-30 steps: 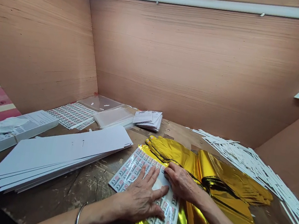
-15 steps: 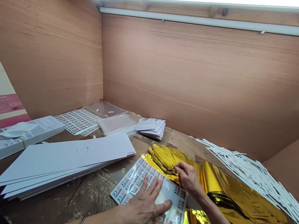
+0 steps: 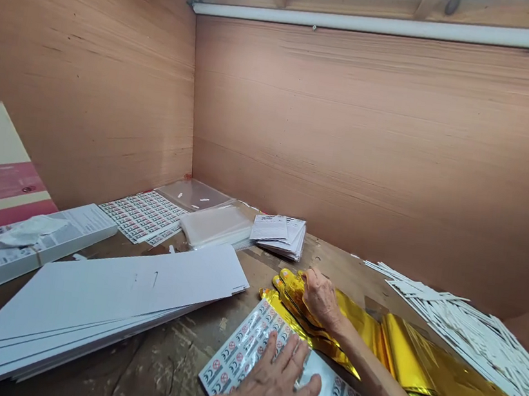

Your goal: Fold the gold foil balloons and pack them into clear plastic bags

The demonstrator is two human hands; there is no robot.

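Sticker sheet (image 3: pixel 244 351) lies at the near edge of the worn wooden surface (image 3: pixel 160 356), partly over gold metallic foil (image 3: pixel 440 377). Left hand (image 3: pixel 273 387) rests on the sheet, fingers spread. Right hand (image 3: pixel 322 300) sits on the foil's far folds, fingers together; grip or mere contact, cannot tell. White card sheets (image 3: pixel 99 306) fan out just left; clear plastic sleeves (image 3: pixel 216 226) lie far.
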